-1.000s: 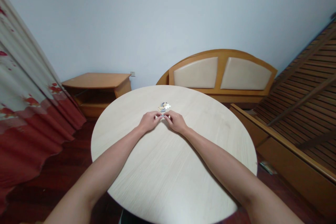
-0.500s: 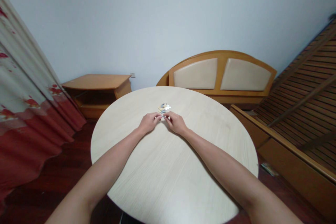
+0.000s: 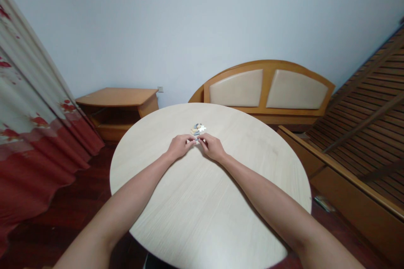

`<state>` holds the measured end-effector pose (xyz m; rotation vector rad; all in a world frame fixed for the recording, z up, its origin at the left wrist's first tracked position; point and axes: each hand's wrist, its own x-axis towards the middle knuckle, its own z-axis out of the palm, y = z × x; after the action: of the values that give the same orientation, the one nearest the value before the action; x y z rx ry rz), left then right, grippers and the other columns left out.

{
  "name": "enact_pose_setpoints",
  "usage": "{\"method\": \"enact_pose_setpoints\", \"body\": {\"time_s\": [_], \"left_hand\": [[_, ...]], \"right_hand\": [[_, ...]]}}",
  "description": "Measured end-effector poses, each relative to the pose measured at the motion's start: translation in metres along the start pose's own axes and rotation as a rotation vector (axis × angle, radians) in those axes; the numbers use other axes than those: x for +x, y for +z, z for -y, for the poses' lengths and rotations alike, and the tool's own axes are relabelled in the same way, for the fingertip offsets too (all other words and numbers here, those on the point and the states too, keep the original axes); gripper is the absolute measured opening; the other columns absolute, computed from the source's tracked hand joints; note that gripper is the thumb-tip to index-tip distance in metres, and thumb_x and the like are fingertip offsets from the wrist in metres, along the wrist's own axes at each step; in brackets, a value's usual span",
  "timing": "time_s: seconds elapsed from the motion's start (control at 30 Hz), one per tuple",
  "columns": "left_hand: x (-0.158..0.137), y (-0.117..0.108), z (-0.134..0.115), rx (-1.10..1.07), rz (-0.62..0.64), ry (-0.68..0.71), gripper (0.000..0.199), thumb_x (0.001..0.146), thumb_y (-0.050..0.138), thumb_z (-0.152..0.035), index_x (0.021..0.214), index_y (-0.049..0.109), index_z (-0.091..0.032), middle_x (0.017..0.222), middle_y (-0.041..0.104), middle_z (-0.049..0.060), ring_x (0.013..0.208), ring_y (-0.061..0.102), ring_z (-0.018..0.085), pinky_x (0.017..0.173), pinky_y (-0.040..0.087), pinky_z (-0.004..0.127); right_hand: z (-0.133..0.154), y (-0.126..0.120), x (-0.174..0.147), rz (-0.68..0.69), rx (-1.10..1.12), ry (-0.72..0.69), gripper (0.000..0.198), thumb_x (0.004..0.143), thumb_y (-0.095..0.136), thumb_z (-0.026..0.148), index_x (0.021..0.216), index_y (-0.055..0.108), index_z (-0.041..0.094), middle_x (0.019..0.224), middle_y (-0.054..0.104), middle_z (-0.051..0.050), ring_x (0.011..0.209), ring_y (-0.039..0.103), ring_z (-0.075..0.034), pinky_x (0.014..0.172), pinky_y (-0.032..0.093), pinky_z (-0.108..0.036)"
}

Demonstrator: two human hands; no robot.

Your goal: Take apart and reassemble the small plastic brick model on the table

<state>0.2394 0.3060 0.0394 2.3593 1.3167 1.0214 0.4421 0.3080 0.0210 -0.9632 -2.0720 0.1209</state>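
Note:
My left hand (image 3: 180,146) and my right hand (image 3: 212,147) meet near the middle of the round table, fingertips almost touching. Both are closed in a pinch on a small greyish piece (image 3: 197,140), mostly hidden by the fingers; its exact kind is too small to make out. Just beyond the fingertips lies a little pile of small building-block-like pieces (image 3: 198,128) in tan, grey, white and dark colours.
The pale round wooden table (image 3: 202,201) fills the middle. Behind it stand a wooden headboard (image 3: 263,88) and a low cabinet (image 3: 116,96). A bed frame side (image 3: 344,172) runs along the right, a red and white curtain (image 3: 34,147) hangs at left.
My hands stay together over the same spot, with the fingertips shifted very slightly around the small piece. The pile has not visibly changed.

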Motion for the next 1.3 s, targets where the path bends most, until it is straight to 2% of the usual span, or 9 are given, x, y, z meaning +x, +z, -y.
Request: {"method": "enact_pose_setpoints", "body": {"time_s": [0.5, 0.77, 1.3], "left_hand": [[0.0001, 0.0015, -0.0009, -0.036, -0.053, 0.062, 0.017, 0.092, 0.066, -0.029, 0.1, 0.077, -0.019, 0.093, 0.078, 0.004, 0.074, 0.066, 0.015, 0.072, 0.049, 0.025], [0.0, 0.0004, -0.0006, -0.024, -0.036, 0.047, 0.018, 0.094, 0.064, -0.029, 0.101, 0.078, -0.02, 0.092, 0.078, 0.005, 0.075, 0.067, 0.016, 0.072, 0.049, 0.026], [0.0003, 0.0013, 0.0004, -0.014, -0.032, 0.036, 0.017, 0.092, 0.066, -0.03, 0.1, 0.077, -0.02, 0.091, 0.078, 0.004, 0.074, 0.067, 0.016, 0.073, 0.05, 0.026]], "right_hand": [[0.0019, -0.0013, 0.0002, 0.064, -0.049, 0.045, 0.017, 0.098, 0.054, 0.024, 0.105, 0.069, 0.02, 0.099, 0.074, -0.007, 0.085, 0.066, -0.019, 0.077, 0.047, -0.029], [0.0049, -0.0015, -0.0002, 0.021, -0.029, 0.063, 0.019, 0.098, 0.053, 0.025, 0.106, 0.069, 0.02, 0.1, 0.074, -0.006, 0.082, 0.065, -0.018, 0.078, 0.047, -0.028], [0.0044, -0.0017, -0.0001, 0.036, -0.033, 0.055, 0.016, 0.096, 0.056, 0.024, 0.105, 0.068, 0.02, 0.096, 0.073, -0.005, 0.079, 0.063, -0.017, 0.076, 0.046, -0.027]]}}
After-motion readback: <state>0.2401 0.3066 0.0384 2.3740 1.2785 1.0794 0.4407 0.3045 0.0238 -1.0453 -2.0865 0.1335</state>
